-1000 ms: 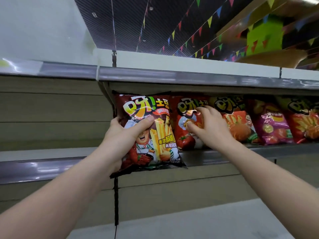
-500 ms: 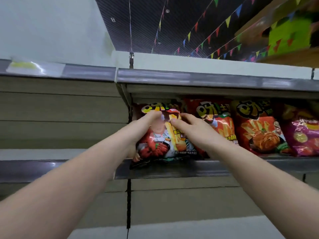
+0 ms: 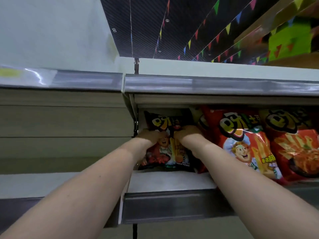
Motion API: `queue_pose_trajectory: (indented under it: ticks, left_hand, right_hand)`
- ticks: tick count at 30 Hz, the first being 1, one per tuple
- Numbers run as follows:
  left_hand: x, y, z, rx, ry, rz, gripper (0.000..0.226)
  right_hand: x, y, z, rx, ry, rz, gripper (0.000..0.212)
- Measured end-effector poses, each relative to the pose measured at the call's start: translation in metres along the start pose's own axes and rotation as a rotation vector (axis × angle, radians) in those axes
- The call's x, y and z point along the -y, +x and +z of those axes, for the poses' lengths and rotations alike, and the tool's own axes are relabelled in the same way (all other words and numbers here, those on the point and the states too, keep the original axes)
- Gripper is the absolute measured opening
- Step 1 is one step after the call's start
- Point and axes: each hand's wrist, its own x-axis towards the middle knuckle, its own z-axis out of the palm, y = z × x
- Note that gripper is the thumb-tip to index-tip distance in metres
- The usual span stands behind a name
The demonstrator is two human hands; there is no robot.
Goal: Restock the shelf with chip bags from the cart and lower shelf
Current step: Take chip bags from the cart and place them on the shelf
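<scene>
Chip bag (image 3: pixel 168 147) standing upright at the far left end of the shelf (image 3: pixel 165 181), pushed back from the front lip, long axis vertical, printed face toward the camera, top edge close under the shelf above. Pressed against the left side bracket (image 3: pixel 135 118) on one flank; just beside, perhaps touching, the red chip bag (image 3: pixel 241 140) on the other. Directly ahead of both arms and slightly above wrist height, straight into the bay. Left hand (image 3: pixel 149 136) on the upper left of the bag, fingers curled over its front and gripping; right hand (image 3: pixel 187 133) on the upper right, fingers likewise curled onto the bag; fingertips hidden against the foil, so depth of grip unclear. Both hands about equally near, one at each top corner, almost meeting at the middle. Probably the seating step: bag looks nearly home. Next move likely a short push straight back, then release, with care not to tip the top forward or crowd the red neighbour.
</scene>
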Motion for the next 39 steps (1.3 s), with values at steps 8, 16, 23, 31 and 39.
queue_pose_trajectory:
  ticks: [8, 16, 23, 31, 39]
  left_hand:
    - [0.002, 0.040, 0.002, 0.153, 0.081, 0.163, 0.038]
    - [0.012, 0.053, 0.002, 0.050, 0.001, 0.172, 0.019]
    - [0.015, 0.064, 0.000, -0.027, 0.016, 0.169, 0.032]
    - [0.009, 0.060, 0.008, -0.148, 0.087, 0.098, 0.121]
    - [0.003, 0.022, -0.006, -0.141, 0.164, 0.179, 0.061]
  right_hand:
    - [-0.014, 0.046, 0.021, -0.129, 0.053, -0.063, 0.031]
    - [-0.024, 0.053, 0.026, -0.140, 0.089, -0.137, 0.047]
    - [-0.031, 0.059, 0.028, -0.053, -0.070, -0.190, 0.048]
    - [-0.028, 0.049, 0.028, -0.060, -0.065, -0.156, 0.048]
    - [0.001, 0.003, 0.005, -0.041, -0.117, -0.117, 0.044]
